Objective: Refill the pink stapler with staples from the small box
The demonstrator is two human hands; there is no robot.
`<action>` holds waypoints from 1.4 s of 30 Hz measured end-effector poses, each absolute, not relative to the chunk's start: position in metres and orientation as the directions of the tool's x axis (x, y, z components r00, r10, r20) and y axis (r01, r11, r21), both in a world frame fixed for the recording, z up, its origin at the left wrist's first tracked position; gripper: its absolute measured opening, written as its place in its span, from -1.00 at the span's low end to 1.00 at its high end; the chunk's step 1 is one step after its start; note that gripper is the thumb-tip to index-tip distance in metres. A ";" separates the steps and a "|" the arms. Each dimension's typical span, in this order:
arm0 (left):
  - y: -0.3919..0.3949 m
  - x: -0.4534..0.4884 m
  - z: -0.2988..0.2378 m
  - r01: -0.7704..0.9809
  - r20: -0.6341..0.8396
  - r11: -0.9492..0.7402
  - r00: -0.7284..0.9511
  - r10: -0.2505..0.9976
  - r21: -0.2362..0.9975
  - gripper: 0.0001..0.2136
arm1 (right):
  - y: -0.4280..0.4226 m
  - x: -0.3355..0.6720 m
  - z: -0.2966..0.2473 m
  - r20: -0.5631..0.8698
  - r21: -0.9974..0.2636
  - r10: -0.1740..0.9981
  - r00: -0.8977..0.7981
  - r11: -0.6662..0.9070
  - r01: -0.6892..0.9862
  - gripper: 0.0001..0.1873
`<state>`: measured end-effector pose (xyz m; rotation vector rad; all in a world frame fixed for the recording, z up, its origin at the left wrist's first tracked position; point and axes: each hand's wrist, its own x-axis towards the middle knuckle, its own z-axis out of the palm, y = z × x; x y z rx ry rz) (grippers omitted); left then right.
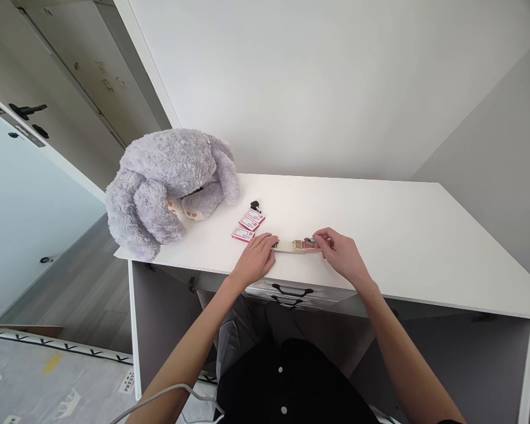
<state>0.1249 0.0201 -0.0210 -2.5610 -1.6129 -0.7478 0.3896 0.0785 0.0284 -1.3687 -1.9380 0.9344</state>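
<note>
A long, narrow cream-coloured object (285,246) lies on the white tabletop, with a gold and reddish section at its right end. My left hand (259,254) is closed over its left end and holds it against the table. The fingers of my right hand (339,252) are pinched at the other end, on a small greyish piece (310,241) too small to name. My fingertips partly hide both ends of the cream object. Several small red-and-white boxes (242,234) lie just left of my left hand, and a small black item (255,206) sits behind them.
A large grey plush toy (172,162) slumps on the table's left end. The white tabletop (401,235) backs onto a wall. Below its front edge are drawers with black handles (292,290). A pale cable (159,393) crosses near my left forearm.
</note>
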 end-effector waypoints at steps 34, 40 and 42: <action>0.021 0.124 -0.023 0.840 0.380 -0.457 0.337 0.861 0.292 -0.59 | 0.090 0.379 0.027 0.084 -0.568 0.940 -0.330 0.317 0.759 -0.76; 0.020 0.125 -0.021 0.844 0.382 -0.457 0.339 0.860 0.281 -0.61 | 0.091 0.376 0.031 0.051 -0.422 0.940 -0.338 0.327 0.846 -0.68; 0.019 0.125 -0.020 0.843 0.383 -0.458 0.339 0.859 0.283 -0.61 | 0.092 0.375 0.032 0.045 -0.384 0.939 -0.342 0.332 0.862 -0.67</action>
